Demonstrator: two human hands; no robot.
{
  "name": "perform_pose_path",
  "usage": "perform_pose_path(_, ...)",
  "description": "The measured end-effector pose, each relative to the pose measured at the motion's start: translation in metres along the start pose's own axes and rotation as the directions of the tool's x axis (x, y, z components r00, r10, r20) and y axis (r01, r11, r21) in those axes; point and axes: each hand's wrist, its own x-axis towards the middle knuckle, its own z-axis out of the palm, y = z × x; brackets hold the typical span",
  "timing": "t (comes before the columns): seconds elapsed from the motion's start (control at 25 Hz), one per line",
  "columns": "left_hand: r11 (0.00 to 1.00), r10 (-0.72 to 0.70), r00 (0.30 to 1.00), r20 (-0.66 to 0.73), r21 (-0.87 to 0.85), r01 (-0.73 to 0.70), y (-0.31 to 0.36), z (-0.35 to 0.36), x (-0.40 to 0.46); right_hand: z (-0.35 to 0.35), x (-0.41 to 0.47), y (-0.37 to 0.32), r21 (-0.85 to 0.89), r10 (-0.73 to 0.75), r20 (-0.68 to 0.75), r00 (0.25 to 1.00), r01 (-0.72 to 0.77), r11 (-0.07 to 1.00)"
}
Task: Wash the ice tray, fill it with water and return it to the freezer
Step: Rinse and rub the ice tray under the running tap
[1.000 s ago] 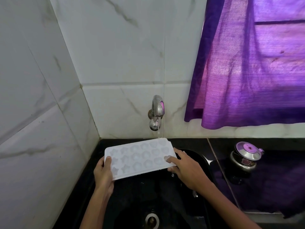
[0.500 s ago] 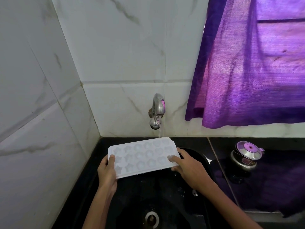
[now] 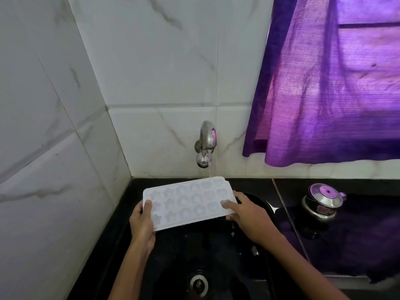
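Head view: a white ice tray sits under the running tap — left hand and right hand grip its ends, above the black sink.

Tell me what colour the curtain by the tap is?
Purple. The thin purple fabric curtain hangs right of the metal wall tap, clearest in the head view.

We can read no text, number or brand anywhere here. The only thing resembling a label is a small reddish sticker on the side of the steel pot standing on the dark desk to the right, and its print is too small and blurred for us to make out.
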Motion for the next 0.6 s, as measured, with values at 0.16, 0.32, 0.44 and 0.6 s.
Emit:
perform_pose_path(0.16,1.0,-0.009,1.0,0.001,0.001,0.009,-0.0017,-0.0013,0.0004,-0.0007,-0.0019,0.0002,0.028,0.003,-0.003,1.0,-0.003,1.0)
perform_pose_path(0.32,1.0,-0.004,1.0,0.008,0.007,0.004,-0.0026,-0.0006,-0.002,0.0006,-0.0024,0.0015,0.012,-0.005,-0.005,1.0,0.005,1.0)
perform_pose_path(0.44,1.0,0.0,1.0,0.004,-0.006,0.0,-0.0019,-0.0004,-0.004,-0.0007,-0.0018,0.0006,0.017,0.025,0.0,1.0,-0.025,1.0)
perform_pose_path(0.6,1.0,0.021,1.0,0.002,-0.004,-0.021,-0.002,-0.0022,-0.0058,0.0009,-0.0007,-0.002,-0.091,0.048,0.072,0.996,-0.041,0.995)
